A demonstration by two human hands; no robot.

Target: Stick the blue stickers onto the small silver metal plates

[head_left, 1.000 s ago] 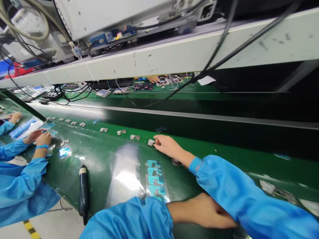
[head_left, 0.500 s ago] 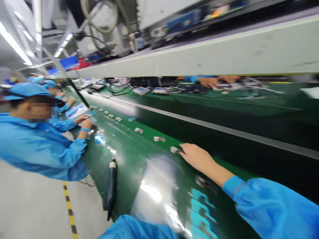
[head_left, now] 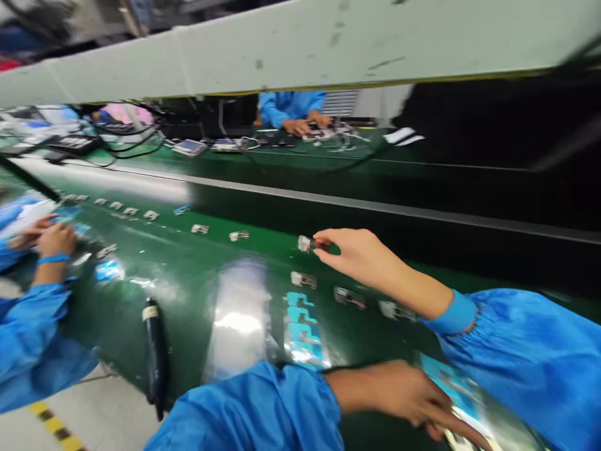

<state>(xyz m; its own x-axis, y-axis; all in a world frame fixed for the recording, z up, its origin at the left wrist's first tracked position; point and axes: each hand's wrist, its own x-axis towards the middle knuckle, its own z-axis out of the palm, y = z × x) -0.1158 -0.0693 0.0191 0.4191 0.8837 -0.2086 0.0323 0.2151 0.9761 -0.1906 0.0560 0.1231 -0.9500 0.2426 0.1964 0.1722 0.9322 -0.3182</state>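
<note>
My right hand [head_left: 350, 247] reaches leftward over the green bench. Its thumb and fingertips pinch the end of a small silver metal part [head_left: 305, 243]. My left hand [head_left: 404, 394] is low at the right, its index finger extended and its other fingers bent. Under its fingertips lies a pale, shiny piece [head_left: 457, 442], partly hidden and cut off by the frame. Between my arms are similar small parts: one metal part [head_left: 303, 279], a darker one [head_left: 349, 297] and a blurred one [head_left: 397, 310] beside my right forearm. A sheet of turquoise cut-out pieces [head_left: 303, 329] lies above my left sleeve.
A dark pen-shaped power tool [head_left: 154, 357] and a clear plastic sheet [head_left: 239, 319] lie at left. Several metal parts line the green strip [head_left: 272, 245]. A co-worker's hands [head_left: 51, 235] work far left; another person's hands [head_left: 307, 124] are across the bench. A shelf edge [head_left: 282, 53] hangs above.
The view has swung to the right. My right hand has lifted a little with the metal part, and my left hand has come into view at the lower right.
</note>
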